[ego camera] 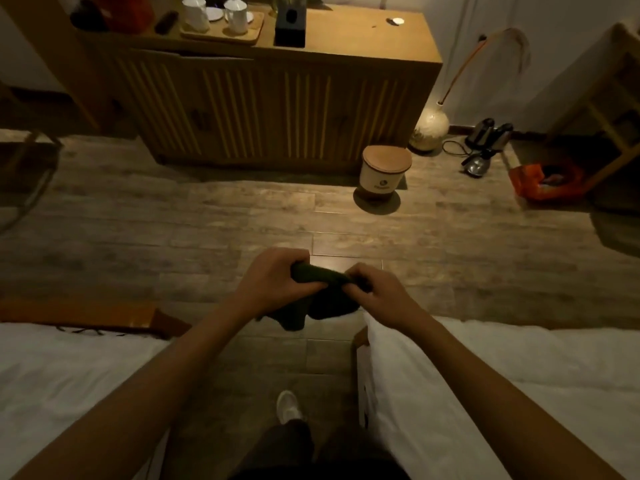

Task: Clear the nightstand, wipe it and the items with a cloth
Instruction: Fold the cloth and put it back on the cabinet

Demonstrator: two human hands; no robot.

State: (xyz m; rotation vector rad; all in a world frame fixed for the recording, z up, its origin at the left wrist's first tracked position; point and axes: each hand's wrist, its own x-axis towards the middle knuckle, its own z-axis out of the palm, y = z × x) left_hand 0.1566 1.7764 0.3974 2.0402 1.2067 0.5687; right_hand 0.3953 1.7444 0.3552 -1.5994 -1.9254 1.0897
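Observation:
A dark green cloth (322,303) hangs in the air between two beds, above the wooden floor. My left hand (273,275) grips its upper left end with curled fingers. My right hand (377,289) pinches the upper right end. The cloth's top edge is bunched between the hands and the rest droops below them. No nightstand shows in this view.
White beds lie at left (62,368) and right (502,382) with a narrow floor gap between. Ahead stands a slatted wooden cabinet (277,109) carrying a tea tray (221,29) and a dark tissue box (290,26). A lidded bin (384,171), a round vase (429,128), kettles (485,140) and an orange bag (543,181) sit on the floor.

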